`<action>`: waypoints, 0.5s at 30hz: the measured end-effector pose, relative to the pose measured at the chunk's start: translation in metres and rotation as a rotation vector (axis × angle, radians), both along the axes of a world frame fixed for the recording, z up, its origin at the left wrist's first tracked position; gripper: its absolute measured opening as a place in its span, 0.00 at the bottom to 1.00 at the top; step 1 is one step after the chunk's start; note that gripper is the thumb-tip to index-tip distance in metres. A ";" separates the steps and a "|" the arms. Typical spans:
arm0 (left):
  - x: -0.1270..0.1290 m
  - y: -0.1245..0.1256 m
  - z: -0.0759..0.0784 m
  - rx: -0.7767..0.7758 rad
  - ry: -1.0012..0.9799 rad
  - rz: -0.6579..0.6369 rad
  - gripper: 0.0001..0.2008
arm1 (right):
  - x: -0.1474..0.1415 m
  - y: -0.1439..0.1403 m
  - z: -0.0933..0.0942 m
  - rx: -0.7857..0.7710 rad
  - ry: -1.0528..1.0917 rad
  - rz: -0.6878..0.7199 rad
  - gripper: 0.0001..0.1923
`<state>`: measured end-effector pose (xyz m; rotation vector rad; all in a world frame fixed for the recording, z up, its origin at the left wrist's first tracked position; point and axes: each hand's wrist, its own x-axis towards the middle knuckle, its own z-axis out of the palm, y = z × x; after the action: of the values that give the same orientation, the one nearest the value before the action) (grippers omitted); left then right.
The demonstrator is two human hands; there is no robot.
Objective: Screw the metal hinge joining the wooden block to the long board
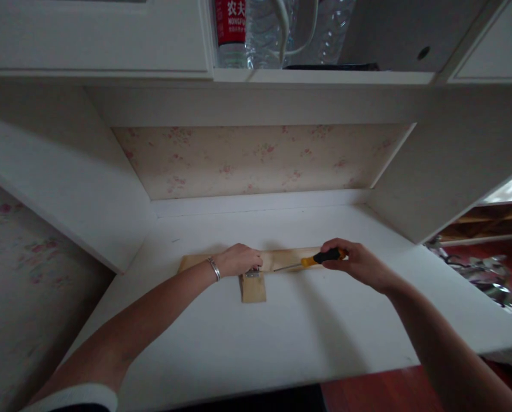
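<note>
metal fitting [252, 274] lies at about 5 o'clock from the bent fingers of the left hand [237, 259], the nearer one; whether they pinch it or merely press cannot be told. the right hand [359, 265] has its fingers closed round a screwdriver [308, 261], whose long axis points towards 9 o'clock, tip just off the fitting's 3 o'clock side. a short wooden piece [253, 290] extends towards 6 o'clock; a long wooden strip [286, 258] runs 9 to 3 on the desk [221, 343].
</note>
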<state>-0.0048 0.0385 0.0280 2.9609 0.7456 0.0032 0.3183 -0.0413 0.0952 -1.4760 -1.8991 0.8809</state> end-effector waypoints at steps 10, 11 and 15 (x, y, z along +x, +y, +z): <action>0.011 0.007 0.002 -0.209 -0.004 0.129 0.07 | 0.011 -0.050 -0.078 -0.153 0.446 -0.330 0.18; 0.011 0.006 0.001 -0.194 0.006 0.128 0.07 | 0.009 -0.053 -0.083 -0.170 0.468 -0.358 0.18; 0.015 0.003 0.001 -0.146 0.089 0.148 0.08 | 0.001 -0.062 -0.097 -0.213 0.565 -0.411 0.19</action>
<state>0.0104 0.0413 0.0295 2.7774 0.9314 -0.1668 0.3188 -0.1032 -0.0015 -1.4619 -1.0751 1.1679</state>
